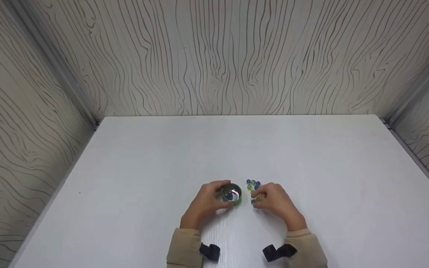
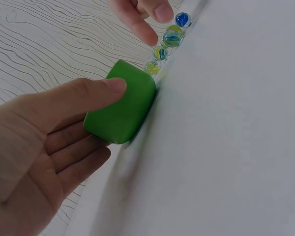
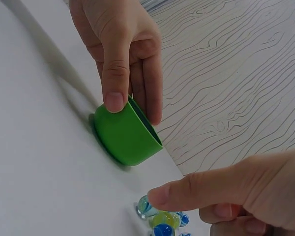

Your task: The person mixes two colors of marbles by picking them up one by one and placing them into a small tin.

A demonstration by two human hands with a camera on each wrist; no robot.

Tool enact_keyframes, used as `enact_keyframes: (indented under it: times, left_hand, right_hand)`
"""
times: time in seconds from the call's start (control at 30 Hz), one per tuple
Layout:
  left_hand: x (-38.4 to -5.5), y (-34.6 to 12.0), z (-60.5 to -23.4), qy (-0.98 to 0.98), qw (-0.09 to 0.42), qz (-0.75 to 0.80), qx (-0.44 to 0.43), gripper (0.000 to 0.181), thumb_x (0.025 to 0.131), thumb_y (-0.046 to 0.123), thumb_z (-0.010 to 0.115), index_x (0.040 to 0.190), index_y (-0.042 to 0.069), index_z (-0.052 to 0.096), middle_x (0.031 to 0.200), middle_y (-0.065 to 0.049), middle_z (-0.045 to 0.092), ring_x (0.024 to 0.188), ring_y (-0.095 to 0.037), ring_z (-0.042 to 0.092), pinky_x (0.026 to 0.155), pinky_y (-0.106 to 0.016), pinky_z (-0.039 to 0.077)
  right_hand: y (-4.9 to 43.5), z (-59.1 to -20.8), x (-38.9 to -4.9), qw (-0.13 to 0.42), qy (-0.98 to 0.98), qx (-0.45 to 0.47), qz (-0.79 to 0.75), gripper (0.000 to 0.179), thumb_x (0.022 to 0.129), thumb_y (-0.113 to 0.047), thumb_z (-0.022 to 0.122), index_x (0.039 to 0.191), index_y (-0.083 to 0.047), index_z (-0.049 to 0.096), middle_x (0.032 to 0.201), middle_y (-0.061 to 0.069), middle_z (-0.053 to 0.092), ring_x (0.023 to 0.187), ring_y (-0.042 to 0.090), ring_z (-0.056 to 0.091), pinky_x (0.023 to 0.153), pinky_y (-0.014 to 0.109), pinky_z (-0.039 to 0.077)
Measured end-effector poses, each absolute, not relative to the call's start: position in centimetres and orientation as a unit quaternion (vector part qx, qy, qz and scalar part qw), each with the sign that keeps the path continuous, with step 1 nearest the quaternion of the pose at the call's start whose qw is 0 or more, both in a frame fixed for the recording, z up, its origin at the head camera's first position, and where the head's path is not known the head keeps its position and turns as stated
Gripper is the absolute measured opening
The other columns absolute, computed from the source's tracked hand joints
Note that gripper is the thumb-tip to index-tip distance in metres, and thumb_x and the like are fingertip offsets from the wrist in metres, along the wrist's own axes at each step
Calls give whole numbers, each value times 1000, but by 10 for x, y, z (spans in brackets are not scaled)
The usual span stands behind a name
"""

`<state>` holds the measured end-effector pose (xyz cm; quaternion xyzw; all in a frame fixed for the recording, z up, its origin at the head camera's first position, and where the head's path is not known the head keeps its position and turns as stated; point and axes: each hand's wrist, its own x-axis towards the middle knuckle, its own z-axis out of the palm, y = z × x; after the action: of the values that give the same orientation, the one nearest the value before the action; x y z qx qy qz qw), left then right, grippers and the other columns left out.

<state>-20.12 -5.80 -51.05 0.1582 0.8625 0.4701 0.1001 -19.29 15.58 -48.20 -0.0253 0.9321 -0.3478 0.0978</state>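
My left hand (image 1: 207, 199) grips a small green cup (image 1: 238, 202) at its sides, thumb on the near side and fingers on the far side. Dark blue marbles (image 1: 229, 196) lie inside the cup. Over a cluster of loose glass marbles (image 1: 253, 182) just right of the cup is my right hand (image 1: 276, 201), its thumb and index finger parted around some of them. In the right wrist view the right thumb (image 3: 162, 196) overlaps a clear-and-blue marble (image 3: 144, 205). The left wrist view shows yellow-green and blue swirled marbles (image 2: 160, 53) in a row beyond the cup.
Both hands work over a white table (image 1: 155, 156). Wood-grain patterned panels (image 1: 214, 59) stand behind it and along both sides. Each beige sleeve carries a black strap mount (image 1: 210, 252) at the wrist.
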Motion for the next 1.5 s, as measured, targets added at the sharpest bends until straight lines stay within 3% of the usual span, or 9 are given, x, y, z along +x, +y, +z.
enact_keyframes:
  times: [0.27,1.03,1.27,1.5]
  left_hand:
    - [-200,-58,-510,858,105,480,152,64,76,10,79,134,3,54,134,-14,61,127,-31,57,111,-41,47]
    - [-205,-58,-511,860,92,471,172,63,76,10,79,133,1,54,132,-16,62,125,-31,59,110,-42,48]
    - [-203,-57,-511,863,96,469,165,63,76,13,79,133,2,55,132,-15,62,125,-31,59,111,-42,47]
    - [-203,-57,-512,864,94,467,162,63,76,13,79,133,3,55,133,-16,61,126,-31,58,111,-41,47]
  right_hand:
    - [155,-485,-193,102,933,-24,-344,21,69,-1,77,89,-6,77,75,5,60,70,14,47,58,22,37]
    - [154,-492,-197,102,940,-14,-325,19,71,-2,77,87,-10,77,92,7,70,79,16,53,65,25,45]
    - [154,-489,-195,81,944,-39,-317,18,69,-2,79,84,-10,77,90,7,73,80,16,58,69,31,50]
    - [153,-490,-195,85,944,-30,-318,16,69,-2,79,83,-11,77,85,5,72,77,14,56,66,27,47]
